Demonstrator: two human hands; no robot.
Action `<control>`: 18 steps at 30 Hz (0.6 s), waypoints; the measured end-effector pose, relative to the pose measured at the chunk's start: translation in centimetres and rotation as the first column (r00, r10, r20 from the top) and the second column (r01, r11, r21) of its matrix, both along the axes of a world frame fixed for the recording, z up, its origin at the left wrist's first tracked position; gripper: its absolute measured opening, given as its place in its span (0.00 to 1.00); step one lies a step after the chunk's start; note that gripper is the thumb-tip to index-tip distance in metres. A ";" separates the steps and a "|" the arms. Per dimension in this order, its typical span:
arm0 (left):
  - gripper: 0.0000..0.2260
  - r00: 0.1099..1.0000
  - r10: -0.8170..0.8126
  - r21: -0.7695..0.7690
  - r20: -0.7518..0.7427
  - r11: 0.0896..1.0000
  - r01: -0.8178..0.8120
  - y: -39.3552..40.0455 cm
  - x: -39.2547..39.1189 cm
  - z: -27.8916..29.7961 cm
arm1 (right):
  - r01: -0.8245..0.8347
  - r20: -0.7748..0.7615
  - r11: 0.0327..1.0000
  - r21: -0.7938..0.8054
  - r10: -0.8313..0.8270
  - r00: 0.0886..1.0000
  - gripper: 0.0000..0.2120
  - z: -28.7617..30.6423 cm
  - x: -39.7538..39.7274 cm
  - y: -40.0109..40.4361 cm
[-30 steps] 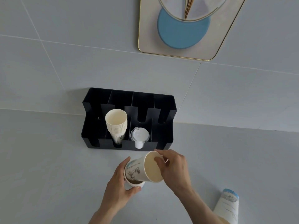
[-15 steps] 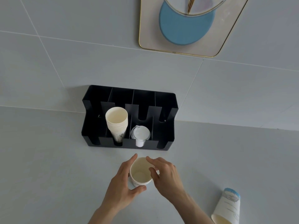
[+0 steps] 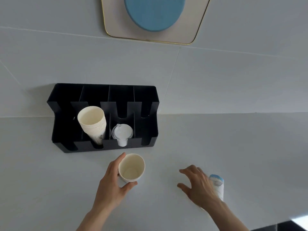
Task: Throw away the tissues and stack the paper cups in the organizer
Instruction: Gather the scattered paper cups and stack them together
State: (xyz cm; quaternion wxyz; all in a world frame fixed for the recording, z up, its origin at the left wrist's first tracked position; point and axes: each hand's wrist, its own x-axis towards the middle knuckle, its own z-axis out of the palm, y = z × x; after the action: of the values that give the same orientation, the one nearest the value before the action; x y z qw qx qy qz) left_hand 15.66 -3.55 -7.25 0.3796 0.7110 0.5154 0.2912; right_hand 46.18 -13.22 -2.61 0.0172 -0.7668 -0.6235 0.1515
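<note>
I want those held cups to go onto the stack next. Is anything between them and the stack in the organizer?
Nothing visible: bare counter lies between the cup in the left hand and the organizer, whose stack is open on top.

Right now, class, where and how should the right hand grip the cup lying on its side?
Grip the fallen cup around its mid side wall, coming from above: it lies on the counter, blue-banded end pointing away. The open right hand already hovers over it, so thumb and fingers could likely close across its width.
</note>
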 end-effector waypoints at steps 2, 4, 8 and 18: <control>0.45 1.000 -0.010 0.001 0.004 1.000 0.010 0.1 0.7 -0.1 | 0.036 0.063 0.991 -0.131 -0.028 0.998 0.35 0.1 2.3 -2.0; 0.45 1.000 -0.019 0.003 0.005 1.000 0.019 0.2 1.2 -0.1 | 0.056 0.141 0.976 -0.211 -0.026 0.990 0.41 0.2 3.9 -3.5; 0.44 0.999 -0.031 -0.013 0.017 0.999 0.032 0.3 2.0 0.0 | 0.121 0.169 0.946 -0.300 -0.072 0.983 0.37 0.0 5.5 -5.6; 0.45 0.999 -0.051 -0.042 0.004 0.998 0.051 -0.2 3.1 0.4 | 0.323 -0.072 0.899 0.296 -0.316 0.946 0.06 1.5 4.7 -3.9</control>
State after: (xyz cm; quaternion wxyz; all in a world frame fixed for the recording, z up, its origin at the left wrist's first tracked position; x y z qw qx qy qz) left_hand 18.77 -3.74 -6.85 0.4027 0.7153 0.5025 0.2714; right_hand 50.89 -17.16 -1.10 0.1662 -0.8450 -0.5050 0.0574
